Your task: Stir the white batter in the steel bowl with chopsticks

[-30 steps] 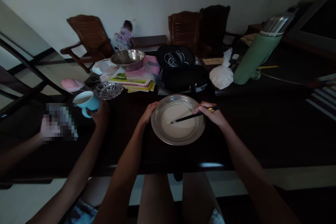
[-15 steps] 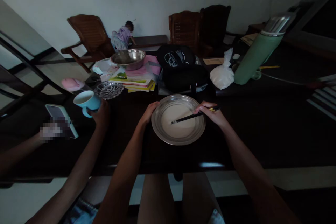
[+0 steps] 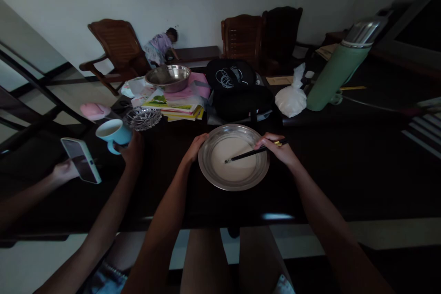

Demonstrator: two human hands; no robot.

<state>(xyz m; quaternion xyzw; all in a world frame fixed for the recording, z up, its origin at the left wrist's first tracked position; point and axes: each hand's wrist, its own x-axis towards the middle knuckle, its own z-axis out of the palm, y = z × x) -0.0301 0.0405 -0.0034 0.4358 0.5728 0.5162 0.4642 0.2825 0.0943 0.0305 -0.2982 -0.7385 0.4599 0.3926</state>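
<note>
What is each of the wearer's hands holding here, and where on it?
The right hand grips black chopsticks by their upper end, tips in the pale batter. The left hand holds the metal plate at its left rim.

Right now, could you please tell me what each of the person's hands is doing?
Left hand: closed on the rim of the metal plate of white batter.
Right hand: closed, holding black chopsticks in the batter.

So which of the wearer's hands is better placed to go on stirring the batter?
The right hand: it grips the chopsticks, whose tips sit in the pale batter. The left hand rests on the metal plate at its rim, steadying it.
</note>
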